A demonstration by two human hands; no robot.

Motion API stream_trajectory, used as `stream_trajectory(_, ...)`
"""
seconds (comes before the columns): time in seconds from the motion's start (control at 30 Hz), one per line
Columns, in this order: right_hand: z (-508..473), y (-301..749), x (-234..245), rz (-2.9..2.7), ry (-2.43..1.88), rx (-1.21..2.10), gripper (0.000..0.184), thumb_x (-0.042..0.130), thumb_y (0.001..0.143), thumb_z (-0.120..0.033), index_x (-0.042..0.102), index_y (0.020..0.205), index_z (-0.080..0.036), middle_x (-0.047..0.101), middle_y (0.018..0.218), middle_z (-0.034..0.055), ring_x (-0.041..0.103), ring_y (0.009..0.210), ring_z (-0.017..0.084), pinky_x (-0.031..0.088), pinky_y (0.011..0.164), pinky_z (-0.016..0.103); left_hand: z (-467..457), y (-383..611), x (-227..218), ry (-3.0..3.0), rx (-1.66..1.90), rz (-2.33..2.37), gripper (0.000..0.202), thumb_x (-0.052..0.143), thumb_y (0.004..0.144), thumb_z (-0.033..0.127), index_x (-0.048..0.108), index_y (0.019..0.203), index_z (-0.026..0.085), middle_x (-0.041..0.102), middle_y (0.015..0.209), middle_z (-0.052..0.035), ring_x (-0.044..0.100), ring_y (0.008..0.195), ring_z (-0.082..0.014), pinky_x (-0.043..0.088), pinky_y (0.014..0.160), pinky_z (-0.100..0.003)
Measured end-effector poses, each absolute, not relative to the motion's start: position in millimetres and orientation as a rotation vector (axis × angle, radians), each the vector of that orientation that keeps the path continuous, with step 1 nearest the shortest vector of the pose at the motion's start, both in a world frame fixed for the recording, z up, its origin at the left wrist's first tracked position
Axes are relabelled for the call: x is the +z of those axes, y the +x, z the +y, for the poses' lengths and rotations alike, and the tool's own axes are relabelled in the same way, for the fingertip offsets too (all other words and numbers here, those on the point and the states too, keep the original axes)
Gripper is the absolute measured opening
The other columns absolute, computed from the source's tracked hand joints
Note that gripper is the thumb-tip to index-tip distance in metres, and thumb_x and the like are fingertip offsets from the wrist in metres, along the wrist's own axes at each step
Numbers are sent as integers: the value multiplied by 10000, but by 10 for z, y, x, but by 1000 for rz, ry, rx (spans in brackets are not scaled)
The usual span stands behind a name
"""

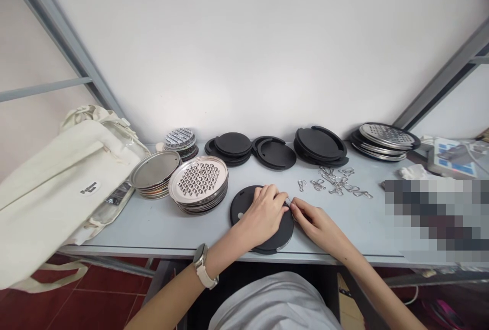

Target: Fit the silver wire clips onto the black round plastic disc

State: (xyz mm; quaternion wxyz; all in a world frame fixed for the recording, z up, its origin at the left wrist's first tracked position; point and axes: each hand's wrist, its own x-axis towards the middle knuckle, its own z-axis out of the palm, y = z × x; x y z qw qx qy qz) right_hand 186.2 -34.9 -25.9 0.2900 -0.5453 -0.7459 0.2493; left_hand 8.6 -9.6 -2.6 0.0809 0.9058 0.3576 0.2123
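In front of me a black round disc (244, 202) lies near the table's front edge, with a small pale round spot on its left part. My left hand (265, 213) rests over it, fingers bent, thumb and forefinger at its upper right edge. There, a small metal clip (289, 201) shows between both hands' fingertips. My right hand (311, 220) is closed in a pinch at this clip, beside the disc's right rim. How the clip meets the disc is hidden by the fingers.
Round metal grater plates (198, 180) and plain metal discs (156, 169) are stacked left. Black round parts (321, 144) line the wall. Loose wire clips (338, 181) lie right of centre; more graters (385, 136) stand far right. A cream bag (64, 177) covers the left end.
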Motion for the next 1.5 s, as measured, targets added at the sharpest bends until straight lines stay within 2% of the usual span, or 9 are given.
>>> stream_trajectory(0.23, -357, 1856, -243, -1986, -1438, 677, 315, 325, 982, -370, 398, 711, -226, 523, 633, -27, 479, 567, 145, 358, 547, 246, -97, 85, -16, 2710, 630, 1068, 221, 418, 980, 235, 513, 1169, 169, 504, 1020, -72, 479, 990, -216, 394, 901, -361)
stream_trajectory(0.53, -356, 1879, -279, -1982, -1460, 725, 318, 320, 990, -389, 371, 722, -226, 464, 625, -43, 454, 573, 141, 343, 561, 247, -95, 86, -24, 2727, 606, 1077, 210, 418, 981, 229, 513, 1162, 179, 505, 1020, -66, 481, 995, -214, 393, 894, -355)
stream_trajectory(1.5, -357, 1880, -281, -1980, -1465, 736, 319, 315, 987, -393, 377, 723, -225, 454, 635, -39, 444, 583, 144, 337, 569, 249, -98, 86, -7, 2762, 601, 1066, 205, 416, 980, 213, 521, 1151, 168, 507, 1015, -65, 486, 991, -212, 391, 879, -349)
